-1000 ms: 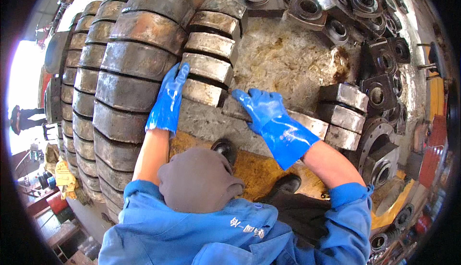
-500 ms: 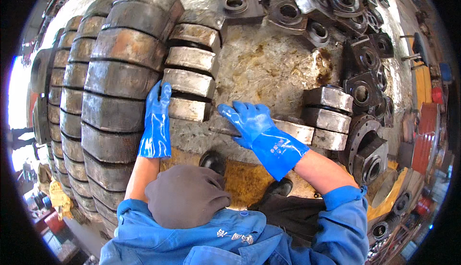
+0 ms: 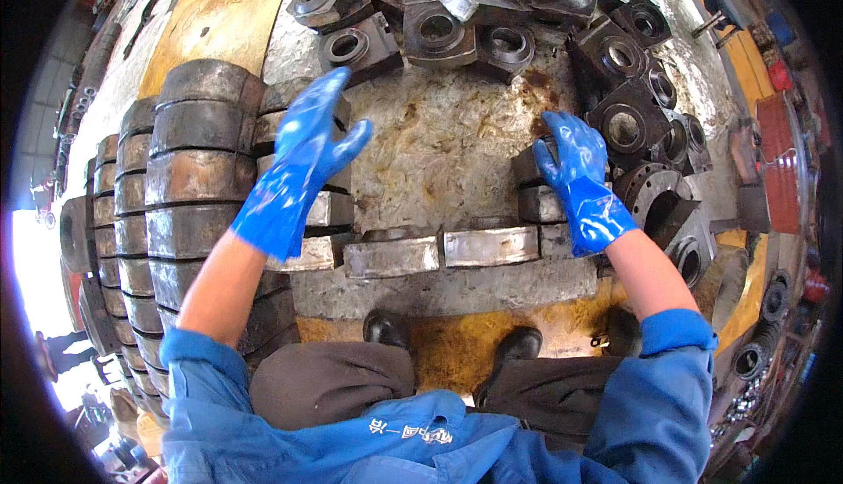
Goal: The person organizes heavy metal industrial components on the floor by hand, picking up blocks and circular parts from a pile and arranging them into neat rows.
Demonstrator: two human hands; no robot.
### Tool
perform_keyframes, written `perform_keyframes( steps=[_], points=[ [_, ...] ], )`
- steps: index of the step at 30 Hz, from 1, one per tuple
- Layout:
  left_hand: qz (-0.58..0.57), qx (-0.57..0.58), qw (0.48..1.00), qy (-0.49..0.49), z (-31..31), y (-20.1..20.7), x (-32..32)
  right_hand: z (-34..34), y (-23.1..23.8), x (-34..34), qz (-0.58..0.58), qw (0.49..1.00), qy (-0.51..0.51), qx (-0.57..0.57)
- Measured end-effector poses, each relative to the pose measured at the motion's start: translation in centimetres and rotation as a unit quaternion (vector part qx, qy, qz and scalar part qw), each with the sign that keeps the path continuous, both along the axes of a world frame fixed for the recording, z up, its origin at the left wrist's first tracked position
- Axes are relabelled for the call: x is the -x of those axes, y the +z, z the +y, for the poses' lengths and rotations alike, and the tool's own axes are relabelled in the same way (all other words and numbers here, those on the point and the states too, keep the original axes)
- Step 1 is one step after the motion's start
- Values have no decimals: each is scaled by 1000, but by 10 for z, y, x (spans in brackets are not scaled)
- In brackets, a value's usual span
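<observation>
Both my hands wear long blue rubber gloves. My left hand [image 3: 309, 146] is over the short column of dark steel blocks [image 3: 309, 253] on the left, its fingers stretched forward and thumb spread apart. Nothing shows in it. On the right, my right hand [image 3: 575, 155] is at the short stack of steel blocks [image 3: 542, 205], fingers and thumb apart; whether it touches the top one I cannot tell. Between the two stacks, a worn steel block [image 3: 391, 256] and a brighter steel block [image 3: 490, 245] lie side by side in a row near my feet.
Rows of thick curved steel pieces [image 3: 200, 172] stand at the left. Bored steel brackets [image 3: 439, 32] are heaped along the far side and the right. A flanged ring part [image 3: 650, 193] sits right of my right hand. My boots [image 3: 518, 344] are on the yellowish floor [image 3: 448, 326].
My left hand has moved forward along the left column from its near end. My right hand has left the middle row and moved right to the right stack. The whole view has shifted.
</observation>
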State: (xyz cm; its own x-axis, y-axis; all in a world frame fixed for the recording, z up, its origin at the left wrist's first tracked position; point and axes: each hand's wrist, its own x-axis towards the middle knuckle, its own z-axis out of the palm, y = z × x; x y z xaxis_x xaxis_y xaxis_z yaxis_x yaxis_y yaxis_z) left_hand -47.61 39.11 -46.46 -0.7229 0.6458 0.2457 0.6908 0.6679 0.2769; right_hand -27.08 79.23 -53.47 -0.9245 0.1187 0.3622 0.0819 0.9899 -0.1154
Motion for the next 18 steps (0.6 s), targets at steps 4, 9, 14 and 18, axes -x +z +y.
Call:
perform_keyframes(
  steps=[4,9,14,18],
  points=[
    [13,107,991,-79,75,-41,55,-5,3,0,55,997,34,42],
    [114,62,987,-92,139,-91,118,-16,19,7,74,993,37,81],
    [73,145,983,-89,205,-85,137,-5,12,0,78,993,12,91],
    [142,167,968,-124,211,-89,137,-2,9,-1,79,993,6,87]
  ],
)
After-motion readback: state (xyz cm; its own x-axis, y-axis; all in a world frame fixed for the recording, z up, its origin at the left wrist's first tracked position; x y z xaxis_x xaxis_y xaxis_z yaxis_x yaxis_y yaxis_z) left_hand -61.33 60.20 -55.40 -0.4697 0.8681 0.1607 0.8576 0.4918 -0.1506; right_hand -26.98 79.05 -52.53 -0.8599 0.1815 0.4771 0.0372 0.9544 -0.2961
